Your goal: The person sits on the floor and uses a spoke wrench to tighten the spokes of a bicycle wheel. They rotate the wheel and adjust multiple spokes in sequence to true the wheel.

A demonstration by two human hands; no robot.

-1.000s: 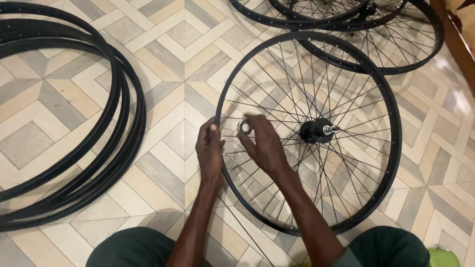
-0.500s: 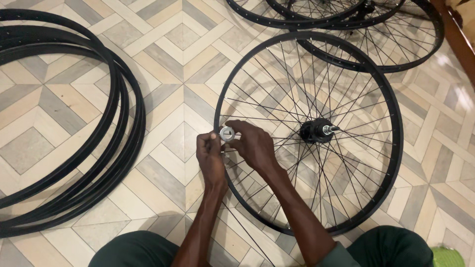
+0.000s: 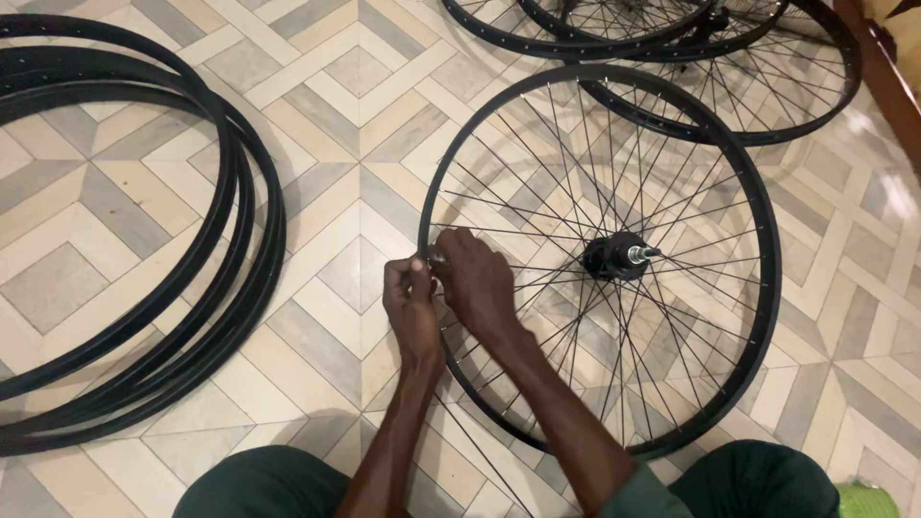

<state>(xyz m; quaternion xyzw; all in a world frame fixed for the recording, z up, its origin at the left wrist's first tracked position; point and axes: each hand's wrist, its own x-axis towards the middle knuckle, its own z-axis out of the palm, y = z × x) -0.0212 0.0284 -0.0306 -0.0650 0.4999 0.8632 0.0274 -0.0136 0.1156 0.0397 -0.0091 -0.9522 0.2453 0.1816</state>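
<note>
A black spoked bicycle wheel (image 3: 758, 221) lies flat on the tiled floor, its hub (image 3: 614, 257) and silver axle pointing up. Both my hands meet at the wheel's left rim. My left hand (image 3: 411, 309) curls its fingers around the rim from outside. From inside the rim, my right hand (image 3: 476, 284) reaches over the spokes and pinches a small silver tool (image 3: 436, 259) against the rim. Most of the tool is hidden by my fingers.
Several bare black rims (image 3: 240, 221) are stacked on the floor at the left. More spoked wheels (image 3: 767, 115) overlap at the top right, beside a wooden edge (image 3: 887, 86). My knees in dark green fabric (image 3: 269, 484) frame the bottom.
Both hands have moved down and left from mid-air over the spokes to the rim. The round silver tool, shown between the fingers before, is now pressed at the rim and mostly covered.
</note>
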